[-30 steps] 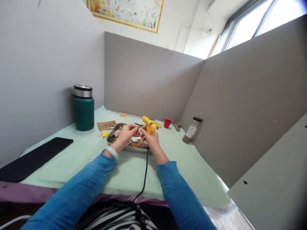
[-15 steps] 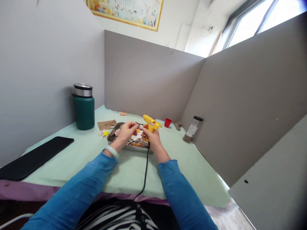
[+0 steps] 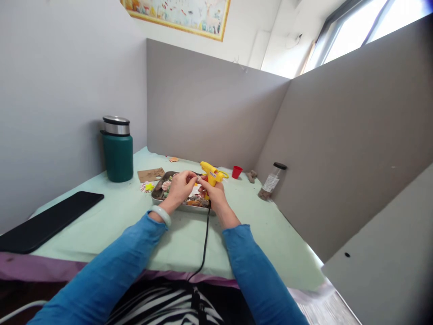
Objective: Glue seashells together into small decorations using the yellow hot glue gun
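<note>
My right hand (image 3: pixel 217 197) is wrapped round the handle of a yellow hot glue gun (image 3: pixel 212 172), whose black cord runs down toward my lap. Between the thumb and forefinger of that hand shows a small whitish piece (image 3: pixel 199 179), too small to name. My left hand (image 3: pixel 180 187), with a pale bangle at its wrist, is closed in a pinch and its fingertips meet this piece. Both hands are above a metal tray (image 3: pixel 189 209) of shells and small stones. Among them a pink-white shell (image 3: pixel 165 185) lies left of my left hand. My hands hide much of the tray.
Left of the tray are a brown card (image 3: pixel 149 174), a yellow star-shaped piece (image 3: pixel 149 187), a green flask (image 3: pixel 118 155) and a black mat (image 3: pixel 50 221). At the back right stand a red cup (image 3: pixel 237 172), a driftwood-like piece (image 3: pixel 251 176) and a black-lidded jar (image 3: pixel 271 184). Grey partitions enclose the table.
My left hand has moved right, so its fingertips now meet those of my right hand at the small whitish piece. The glue gun stays in my right hand.
</note>
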Motion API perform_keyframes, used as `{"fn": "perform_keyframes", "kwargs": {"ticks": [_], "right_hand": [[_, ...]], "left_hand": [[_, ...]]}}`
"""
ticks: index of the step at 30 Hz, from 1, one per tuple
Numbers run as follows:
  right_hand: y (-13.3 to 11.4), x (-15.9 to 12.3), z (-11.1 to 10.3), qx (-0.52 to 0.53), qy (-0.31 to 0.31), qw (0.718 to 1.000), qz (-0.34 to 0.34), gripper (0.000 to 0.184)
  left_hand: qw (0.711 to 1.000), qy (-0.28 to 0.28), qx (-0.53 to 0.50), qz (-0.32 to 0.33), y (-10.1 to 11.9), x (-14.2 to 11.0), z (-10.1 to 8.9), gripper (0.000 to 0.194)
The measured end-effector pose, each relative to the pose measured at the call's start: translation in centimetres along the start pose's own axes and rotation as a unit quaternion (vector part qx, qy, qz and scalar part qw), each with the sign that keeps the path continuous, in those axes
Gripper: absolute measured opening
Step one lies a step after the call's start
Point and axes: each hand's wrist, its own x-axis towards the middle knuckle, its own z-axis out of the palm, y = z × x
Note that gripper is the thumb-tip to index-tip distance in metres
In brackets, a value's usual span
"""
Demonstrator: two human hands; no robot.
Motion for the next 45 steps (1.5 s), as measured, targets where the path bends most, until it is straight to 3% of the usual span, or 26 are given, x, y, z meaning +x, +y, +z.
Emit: {"fn": "perform_keyframes", "kwargs": {"ticks": [15, 26, 29, 33, 39, 45], "right_hand": [[0.1, 0.0, -0.1, 0.015, -0.014, 1.0, 0.014, 0.03], [0.0, 0.3, -0.4, 0.082, -0.018, 0.996, 0.031, 0.031], [0.0, 0.5, -0.6, 0.137, -0.019, 0.989, 0.051, 0.033], [0.0, 0.6, -0.7, 0.186, -0.032, 0.979, 0.07, 0.035], [0.2, 0.5, -0.6, 0.148, -0.035, 0.986, 0.074, 0.037], [0.0, 0.5, -0.8, 0.119, -0.004, 0.992, 0.028, 0.037]], "left_hand": [[0.991, -0.015, 0.084, 0.1, -0.6, -0.5, 0.0, 0.008], [0.993, -0.013, 0.065, 0.101, -0.3, -0.3, -0.1, 0.01], [0.994, -0.029, 0.078, 0.07, -0.8, 0.1, 0.1, 0.022], [0.996, -0.084, 0.018, 0.023, -1.5, 0.5, 0.5, 0.035], [0.989, -0.106, -0.09, -0.041, -0.6, 0.3, 0.5, 0.038], [0.975, -0.098, -0.18, -0.086, -0.8, 0.5, 0.5, 0.046]]}}
